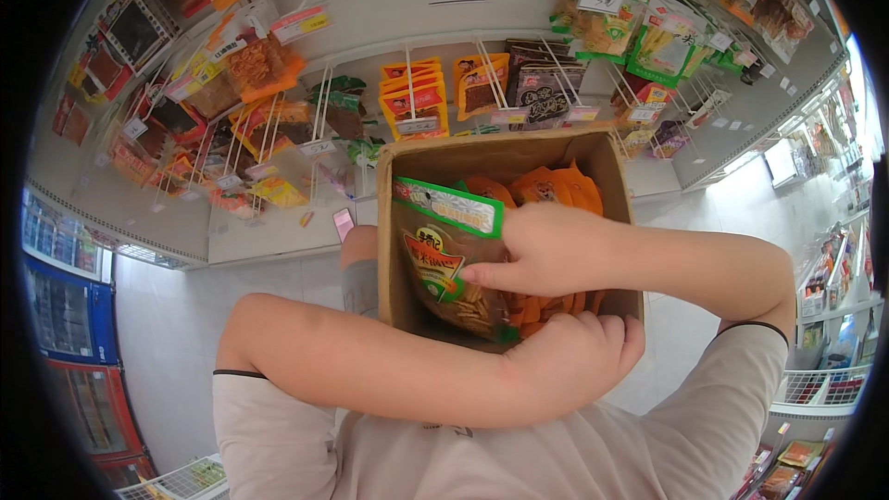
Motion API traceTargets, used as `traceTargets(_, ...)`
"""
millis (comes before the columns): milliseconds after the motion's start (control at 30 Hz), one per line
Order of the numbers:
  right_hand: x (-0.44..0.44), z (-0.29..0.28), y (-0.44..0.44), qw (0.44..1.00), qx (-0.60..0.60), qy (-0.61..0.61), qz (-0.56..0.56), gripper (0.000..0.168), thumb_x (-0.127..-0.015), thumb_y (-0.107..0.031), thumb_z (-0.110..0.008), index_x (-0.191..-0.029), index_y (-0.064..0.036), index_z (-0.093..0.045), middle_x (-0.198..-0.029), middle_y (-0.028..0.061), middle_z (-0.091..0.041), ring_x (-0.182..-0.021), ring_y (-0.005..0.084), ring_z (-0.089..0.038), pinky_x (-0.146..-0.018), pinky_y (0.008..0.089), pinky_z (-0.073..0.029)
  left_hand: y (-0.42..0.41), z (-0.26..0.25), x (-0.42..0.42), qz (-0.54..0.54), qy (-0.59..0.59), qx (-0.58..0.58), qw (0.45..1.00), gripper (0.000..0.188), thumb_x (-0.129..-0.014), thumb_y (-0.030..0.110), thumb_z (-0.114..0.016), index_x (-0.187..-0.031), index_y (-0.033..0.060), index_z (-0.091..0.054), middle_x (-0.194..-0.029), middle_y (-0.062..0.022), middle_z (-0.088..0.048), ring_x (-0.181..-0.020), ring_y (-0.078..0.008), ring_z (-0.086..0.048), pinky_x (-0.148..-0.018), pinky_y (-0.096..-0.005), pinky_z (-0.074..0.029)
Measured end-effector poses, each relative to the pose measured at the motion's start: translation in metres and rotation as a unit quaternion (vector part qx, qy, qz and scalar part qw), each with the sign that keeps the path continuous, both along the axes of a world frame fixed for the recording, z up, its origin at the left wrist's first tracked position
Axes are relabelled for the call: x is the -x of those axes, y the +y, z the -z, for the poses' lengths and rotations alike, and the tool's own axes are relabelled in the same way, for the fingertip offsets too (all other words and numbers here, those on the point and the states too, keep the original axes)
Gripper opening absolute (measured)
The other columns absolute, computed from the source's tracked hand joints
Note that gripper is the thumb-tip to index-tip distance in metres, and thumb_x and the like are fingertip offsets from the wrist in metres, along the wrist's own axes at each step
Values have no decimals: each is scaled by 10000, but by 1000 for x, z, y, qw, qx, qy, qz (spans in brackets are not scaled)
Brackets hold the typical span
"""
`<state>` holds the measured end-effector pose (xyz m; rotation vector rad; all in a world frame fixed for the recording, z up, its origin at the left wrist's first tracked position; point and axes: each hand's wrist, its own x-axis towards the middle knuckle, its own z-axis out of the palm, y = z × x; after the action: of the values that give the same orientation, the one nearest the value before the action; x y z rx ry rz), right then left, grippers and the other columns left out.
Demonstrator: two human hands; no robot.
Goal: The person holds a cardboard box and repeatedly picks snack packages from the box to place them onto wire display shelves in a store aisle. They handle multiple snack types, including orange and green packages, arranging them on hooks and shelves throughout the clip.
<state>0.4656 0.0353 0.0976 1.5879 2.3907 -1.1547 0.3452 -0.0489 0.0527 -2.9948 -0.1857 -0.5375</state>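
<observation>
An open cardboard box (510,142) stands before me. My left hand (583,361) has its fingers curled over the box's near rim, towards the right corner. My right hand (549,246) reaches inside the box from the right and grips the edge of a green-topped snack bag (444,243), its thumb on the bag's front. The bag leans upright against the box's left side, with brown snack pieces in its lower part. Several orange snack packets (555,187) fill the box behind and beneath my right hand, which partly hides them.
Beyond the box, a white shelf wall (368,0) carries packaged snacks on projecting metal hooks with price tags. A phone (344,224) lies on the base ledge. Coolers (69,312) stand at the far left, and a wire basket (823,389) is at the right.
</observation>
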Motion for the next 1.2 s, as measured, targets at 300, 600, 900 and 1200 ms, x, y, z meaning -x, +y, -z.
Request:
traceTargets(300, -106, -15, 36, 877, -347, 234, 238, 241, -1045, -161, -706, -1246, -36, -664, -1000, -1, -742, -924, 92, -703, -799, 257, -548, 28, -9, 12, 38, 15, 77, 996, 447, -818, 182, -690, -1208, -23, -616, -764, -23, -558, -576, -145, -601, -454, -275, -460)
traceTargets(600, -315, 112, 177, 783, -285, 247, 495, 460, -1032, -351, -717, -1353, -29, -647, -1225, 83, -710, -1117, 154, -662, -899, 338, -535, 39, -6, -2, 56, 53, 96, 992, 464, -837, 170, -681, -1249, -21, -588, -793, -30, -558, -601, -152, -622, -459, -278, -477)
traceTargets(900, -373, 163, 270, 668, -368, 306, 570, 844, -989, -455, -760, -1591, 32, -424, -1449, 145, -644, -1280, 245, -623, -1019, 384, -506, 47, -10, -15, 74, 66, 125, 987, 391, -891, 168, -645, -1234, -13, -596, -805, -41, -561, -598, -157, -611, -465, -282, -469)
traceTargets(1200, -363, 152, 271, 695, -218, 402, 555, 410, -1041, -408, -725, -1236, -61, -631, -1105, 27, -653, -1040, 146, -652, -928, 332, -529, 51, -12, -29, 64, 76, 126, 987, 365, -900, 173, -637, -1212, -12, -598, -793, -39, -565, -575, -153, -605, -452, -285, -452)
